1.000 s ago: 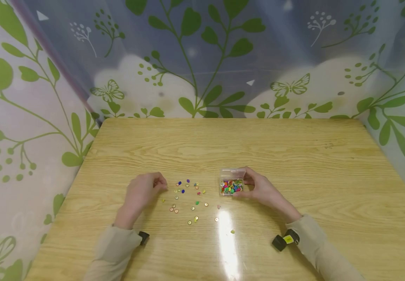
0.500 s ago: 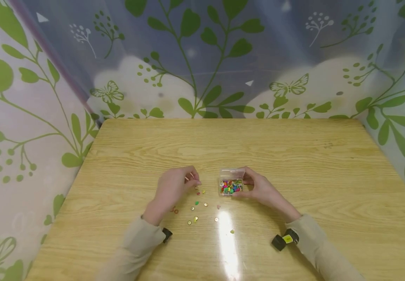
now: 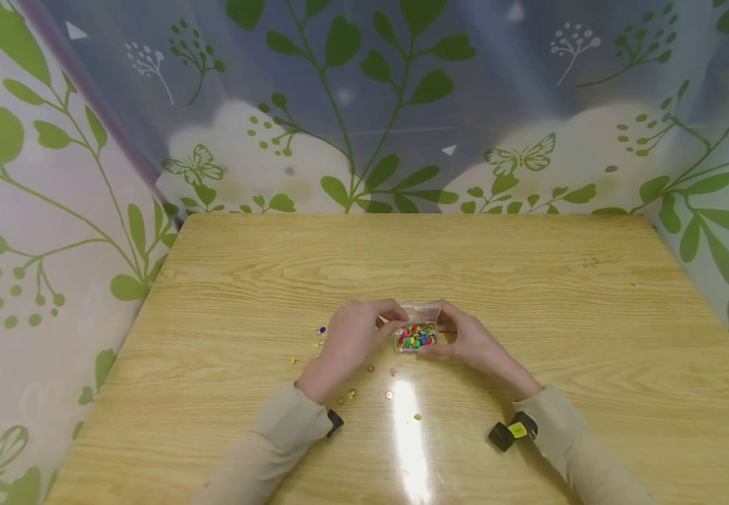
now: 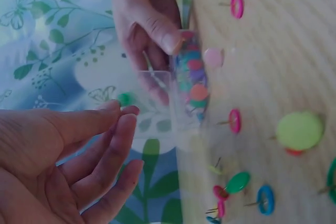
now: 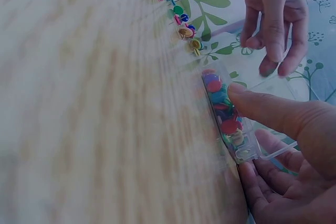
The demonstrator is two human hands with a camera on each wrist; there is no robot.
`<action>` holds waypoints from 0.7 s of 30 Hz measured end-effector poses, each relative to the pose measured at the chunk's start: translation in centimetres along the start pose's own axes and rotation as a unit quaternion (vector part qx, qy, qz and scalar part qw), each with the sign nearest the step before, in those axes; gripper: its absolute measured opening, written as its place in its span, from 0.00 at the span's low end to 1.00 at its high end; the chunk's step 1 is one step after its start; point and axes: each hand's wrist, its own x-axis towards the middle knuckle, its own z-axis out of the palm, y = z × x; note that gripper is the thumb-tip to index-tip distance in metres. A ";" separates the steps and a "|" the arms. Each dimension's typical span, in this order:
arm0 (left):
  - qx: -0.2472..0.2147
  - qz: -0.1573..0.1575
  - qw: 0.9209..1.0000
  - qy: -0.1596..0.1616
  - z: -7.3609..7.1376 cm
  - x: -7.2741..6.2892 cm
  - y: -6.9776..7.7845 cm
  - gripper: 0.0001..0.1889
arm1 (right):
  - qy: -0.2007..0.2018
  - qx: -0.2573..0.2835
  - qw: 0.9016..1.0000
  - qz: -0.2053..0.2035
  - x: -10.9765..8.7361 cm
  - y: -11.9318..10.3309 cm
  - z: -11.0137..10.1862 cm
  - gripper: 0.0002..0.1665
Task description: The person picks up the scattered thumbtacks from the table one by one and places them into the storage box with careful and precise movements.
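Observation:
A small clear plastic box [image 5: 244, 153] full of colourful thumbtacks [image 3: 416, 338] stands on the table with its hinged lid [image 3: 421, 310] raised. My right hand [image 3: 474, 341] grips the box from the right, thumb at the near side and fingers behind. At the box's left end, my left hand [image 3: 353, 340] pinches a green thumbtack [image 4: 124, 99] between thumb and forefinger, beside the raised lid. Loose thumbtacks lie on the table to the left and in front of the box, among them a yellow-green one [image 4: 300, 130] and a pink one [image 4: 234, 121]. The left hand hides some of them in the head view.
The wooden table [image 3: 528, 266] meets a leaf-patterned curtain [image 3: 364, 140] at the back and sides. A bright light reflection [image 3: 410, 442] lies on the near tabletop. Black wrist cameras [image 3: 502, 436] hang close to the table by both sleeves.
My left hand has moved right, from the left edge of the scattered thumbtacks across to the box. The right hand and the box have stayed in place.

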 end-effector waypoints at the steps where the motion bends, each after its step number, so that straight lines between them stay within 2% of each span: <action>1: -0.003 0.001 1.000 -0.002 0.1 0.0 0.0 0.03 | 0.000 0.000 1.000 -0.001 0.0 0.0 0.0 0.39; 5: -0.005 -0.029 1.000 -0.010 -0.2 -0.2 -0.3 0.04 | 0.000 -0.001 1.000 0.007 0.0 0.0 0.0 0.40; 9: 0.009 -0.072 0.997 -0.004 -1.4 -0.3 -1.2 0.04 | 0.004 -0.010 1.000 0.021 -0.1 -0.1 -0.1 0.42; 15: 0.033 -0.118 0.992 0.026 -3.5 -0.7 -3.7 0.05 | 0.002 -0.018 1.000 0.021 -0.1 0.0 -0.1 0.41; 19: 0.048 -0.151 0.987 0.024 -4.2 -1.1 -5.4 0.05 | 0.001 -0.018 1.000 0.014 -0.1 0.0 -0.1 0.40; 21: 0.055 -0.160 0.985 0.013 -4.3 -1.4 -6.2 0.04 | 0.000 -0.018 1.000 0.011 0.0 0.0 -0.1 0.40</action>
